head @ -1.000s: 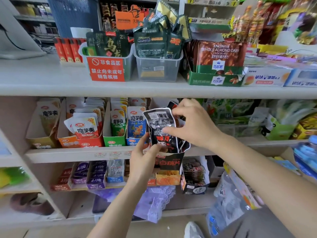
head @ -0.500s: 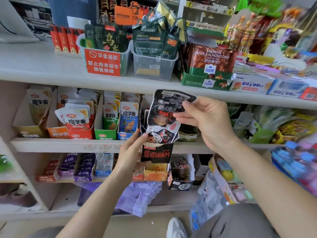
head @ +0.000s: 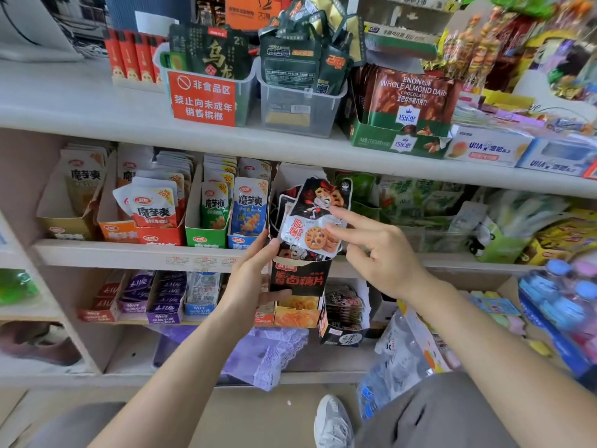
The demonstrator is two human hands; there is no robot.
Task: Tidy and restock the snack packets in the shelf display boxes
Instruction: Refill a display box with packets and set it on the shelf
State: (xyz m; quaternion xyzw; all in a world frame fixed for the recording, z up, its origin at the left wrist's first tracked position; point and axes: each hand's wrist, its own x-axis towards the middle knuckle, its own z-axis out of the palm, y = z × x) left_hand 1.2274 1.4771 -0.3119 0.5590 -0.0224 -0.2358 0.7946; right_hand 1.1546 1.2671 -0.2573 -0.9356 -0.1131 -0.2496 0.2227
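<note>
A black box (head: 298,279) in front of the middle shelf's (head: 129,253) edge holds dark lotus-root packets. One packet (head: 310,221) sticks up tilted from its top. To the left, the orange box (head: 122,234), green box (head: 202,236) and blue box (head: 240,242) stand packed with packets. A clear bin (head: 300,114) on the top shelf (head: 80,105) holds dark sachets. The left hand (head: 255,279) grips the black box's left side, thumb on its front. The right hand (head: 381,253), apart to the right, lays two straight fingers on the packet's face, the others curled.

Head view, angled down, close to shelves (head: 323,150)
</note>
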